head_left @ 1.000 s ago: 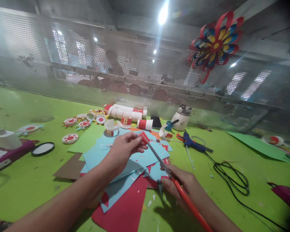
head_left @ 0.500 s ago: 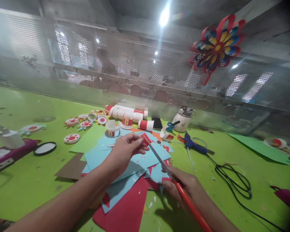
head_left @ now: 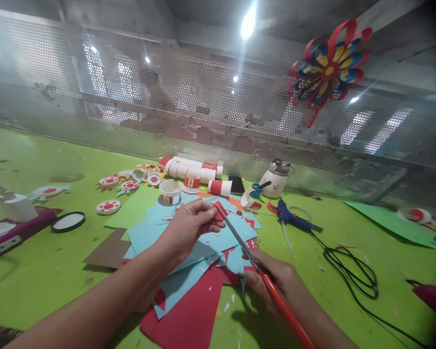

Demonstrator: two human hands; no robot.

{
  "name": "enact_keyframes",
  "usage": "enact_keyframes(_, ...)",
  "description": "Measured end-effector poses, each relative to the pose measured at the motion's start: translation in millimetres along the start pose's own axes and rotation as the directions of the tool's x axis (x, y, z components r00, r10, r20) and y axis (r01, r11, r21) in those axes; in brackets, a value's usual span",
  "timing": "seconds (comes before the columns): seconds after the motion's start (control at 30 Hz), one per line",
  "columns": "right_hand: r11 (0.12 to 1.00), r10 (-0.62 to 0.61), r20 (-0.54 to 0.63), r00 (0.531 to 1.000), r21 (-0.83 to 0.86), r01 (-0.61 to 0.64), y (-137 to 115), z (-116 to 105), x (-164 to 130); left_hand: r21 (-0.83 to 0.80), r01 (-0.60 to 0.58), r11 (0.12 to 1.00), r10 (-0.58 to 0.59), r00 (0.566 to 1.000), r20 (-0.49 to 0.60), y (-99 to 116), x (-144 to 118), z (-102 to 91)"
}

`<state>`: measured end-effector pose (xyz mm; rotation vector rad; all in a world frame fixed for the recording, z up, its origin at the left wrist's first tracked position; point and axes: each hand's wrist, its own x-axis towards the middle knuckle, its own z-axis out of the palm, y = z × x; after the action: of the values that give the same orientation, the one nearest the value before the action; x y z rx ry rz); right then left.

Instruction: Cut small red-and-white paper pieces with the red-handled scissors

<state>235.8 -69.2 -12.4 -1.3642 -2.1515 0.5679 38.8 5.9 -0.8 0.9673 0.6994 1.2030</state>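
Head view: right hand [head_left: 276,281], grip clamped on red-handled scissors [head_left: 254,264], blades at a small red paper piece [head_left: 220,210] pinched in left hand [head_left: 187,228], above blue paper sheets [head_left: 218,237] on green tabletop [head_left: 39,271]; paper cups [head_left: 192,174] beyond.

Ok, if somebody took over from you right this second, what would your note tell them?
Left hand: pinching a small red paper piece above the pile.
Right hand: gripping long red-handled scissors, blade tips at that red piece.
Underneath: loose light-blue paper sheets on a big red paper sheet, on the green table.
Done: red-and-white paper discs and red-banded white paper cups sit farther back; small snippings lie around.
Left: the red piece is still being trimmed; the big sheets look mostly uncut.
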Motion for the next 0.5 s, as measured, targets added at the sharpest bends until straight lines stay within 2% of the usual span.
enact_keyframes(0.37, 1.000, 0.019, 0.009, 1.000, -0.008, -0.019, 1.0, 1.9, 1.0, -0.026, 0.027, 0.999, -0.027, 1.000, 0.002, -1.6, -1.1, 1.9)
enact_keyframes(0.5, 0.997, 0.063, 0.004, 0.998, -0.033, -0.063, 2.4, 4.6, 1.1, -0.049, 0.065, 0.997, -0.065, 0.998, -0.009, -7.0, 4.3, -0.9)
